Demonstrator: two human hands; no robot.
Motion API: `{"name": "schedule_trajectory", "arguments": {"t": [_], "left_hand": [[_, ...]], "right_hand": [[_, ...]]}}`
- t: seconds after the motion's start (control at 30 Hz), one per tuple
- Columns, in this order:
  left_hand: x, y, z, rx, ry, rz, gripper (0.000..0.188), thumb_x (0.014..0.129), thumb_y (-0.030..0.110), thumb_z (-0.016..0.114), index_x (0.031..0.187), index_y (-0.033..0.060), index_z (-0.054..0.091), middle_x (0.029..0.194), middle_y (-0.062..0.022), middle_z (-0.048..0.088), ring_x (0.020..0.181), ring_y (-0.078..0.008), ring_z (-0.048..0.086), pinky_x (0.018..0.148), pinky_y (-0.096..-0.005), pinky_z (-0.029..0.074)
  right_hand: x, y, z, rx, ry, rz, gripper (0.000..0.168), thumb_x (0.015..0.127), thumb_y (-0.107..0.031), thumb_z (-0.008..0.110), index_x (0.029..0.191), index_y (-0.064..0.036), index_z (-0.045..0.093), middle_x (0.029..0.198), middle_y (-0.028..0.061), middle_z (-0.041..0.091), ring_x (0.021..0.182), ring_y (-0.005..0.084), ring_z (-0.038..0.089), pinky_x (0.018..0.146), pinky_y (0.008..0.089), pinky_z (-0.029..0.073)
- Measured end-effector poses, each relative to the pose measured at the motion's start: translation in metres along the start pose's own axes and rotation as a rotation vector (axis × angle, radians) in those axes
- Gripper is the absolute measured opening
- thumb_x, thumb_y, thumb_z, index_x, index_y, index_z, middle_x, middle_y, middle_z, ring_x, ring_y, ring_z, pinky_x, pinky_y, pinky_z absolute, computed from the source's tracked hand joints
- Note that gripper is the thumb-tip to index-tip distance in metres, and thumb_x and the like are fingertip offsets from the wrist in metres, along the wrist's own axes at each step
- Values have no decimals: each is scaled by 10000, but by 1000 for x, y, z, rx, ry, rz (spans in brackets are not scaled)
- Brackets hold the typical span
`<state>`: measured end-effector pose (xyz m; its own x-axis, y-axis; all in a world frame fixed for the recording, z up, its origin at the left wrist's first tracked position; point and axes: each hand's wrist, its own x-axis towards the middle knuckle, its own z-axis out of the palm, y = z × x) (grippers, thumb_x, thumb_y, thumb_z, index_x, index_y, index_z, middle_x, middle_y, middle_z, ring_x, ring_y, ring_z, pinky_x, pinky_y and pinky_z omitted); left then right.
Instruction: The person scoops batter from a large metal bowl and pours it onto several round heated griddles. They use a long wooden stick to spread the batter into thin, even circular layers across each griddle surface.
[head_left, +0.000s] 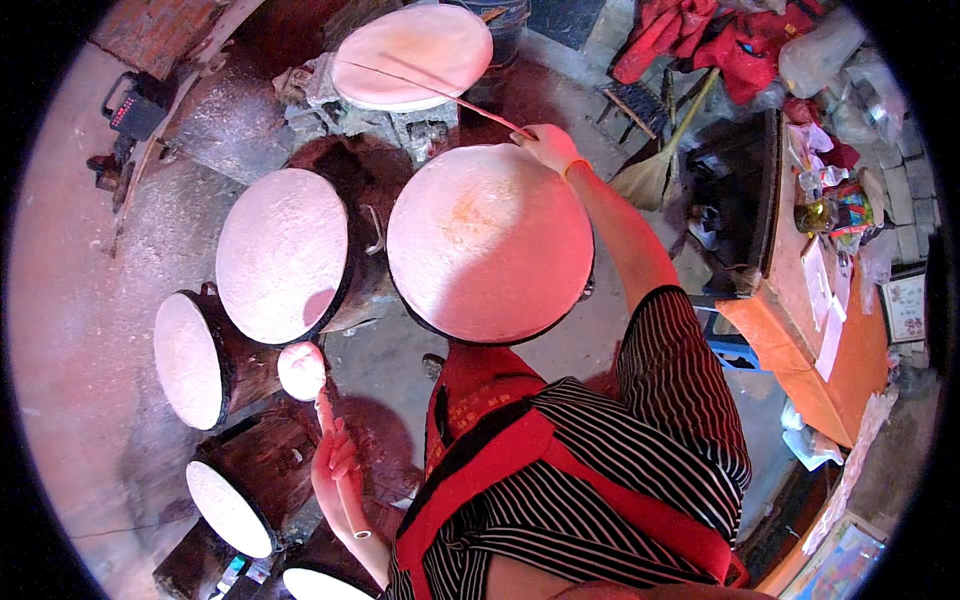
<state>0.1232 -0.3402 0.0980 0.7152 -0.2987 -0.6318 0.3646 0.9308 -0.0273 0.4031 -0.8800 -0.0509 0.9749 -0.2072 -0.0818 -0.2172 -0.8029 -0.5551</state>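
My right hand (551, 146) grips a long thin stick (480, 111) by the far right edge of a large, pale round surface (465, 202) on a dark-rimmed stand, yellowish-brown near its middle. The stick's far part lies over another pale disc (420, 45), set upon bricks. Whether it touches that disc I cannot tell. In my left hand (335, 454) is the handle of a ladle-like tool (301, 371) with a round white head; its light, hollow-ended handle points back towards me. That head is beside the near edge of a second pale disc (281, 255).
More pale discs top dark barrel-shaped bodies at left (187, 360) and lower left (229, 510). On the right, an orange-sided table (817, 390) bears bottles and papers. A straw broom (652, 176) leans near a small dark chair (634, 112). A black device (135, 109) stands far left.
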Motion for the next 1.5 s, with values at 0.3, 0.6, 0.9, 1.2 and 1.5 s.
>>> {"name": "schedule_trajectory", "arguments": {"t": [0.3, 0.6, 0.9, 1.2, 1.5], "left_hand": [[16, 8, 1, 42, 66, -20, 268, 979, 72, 400, 1194, -87, 416, 748, -42, 411, 548, -89, 377, 404, -193, 333], [24, 2, 14, 133, 63, -22, 248, 978, 73, 406, 1169, -81, 440, 740, -32, 412, 542, -78, 364, 406, -177, 328], [40, 19, 36, 335, 111, 10, 218, 966, 73, 438, 1136, -62, 453, 757, -25, 421, 537, -51, 361, 394, -160, 310], [115, 82, 90, 611, 89, -9, 260, 936, 98, 495, 1151, -34, 435, 748, 8, 403, 538, -45, 361, 408, -161, 300], [176, 152, 128, 757, 130, 15, 279, 930, 114, 497, 1171, -8, 426, 737, -10, 428, 477, -41, 330, 383, -171, 251]], "right_hand": [[20, 19, -1, 241, -184, -31, 369, 738, -372, 689, 950, -70, 704, 805, 87, 674, 763, 160, 607, 733, 331, 467], [1, -25, -31, 16, -104, -88, 365, 710, -364, 689, 930, -74, 716, 824, 122, 692, 747, 208, 637, 730, 347, 478], [14, -147, -172, 40, 38, -133, 387, 764, -307, 656, 928, 43, 669, 691, -40, 547, 640, 70, 482, 581, 265, 420], [130, -240, -196, -709, 838, -826, 296, 753, -322, 663, 926, -84, 695, 722, 99, 648, 621, 236, 631, 551, 344, 488], [162, -187, 81, -586, 414, -327, 160, 748, -231, 594, 878, -163, 657, 793, 39, 638, 802, 236, 631, 675, 397, 525]]}}
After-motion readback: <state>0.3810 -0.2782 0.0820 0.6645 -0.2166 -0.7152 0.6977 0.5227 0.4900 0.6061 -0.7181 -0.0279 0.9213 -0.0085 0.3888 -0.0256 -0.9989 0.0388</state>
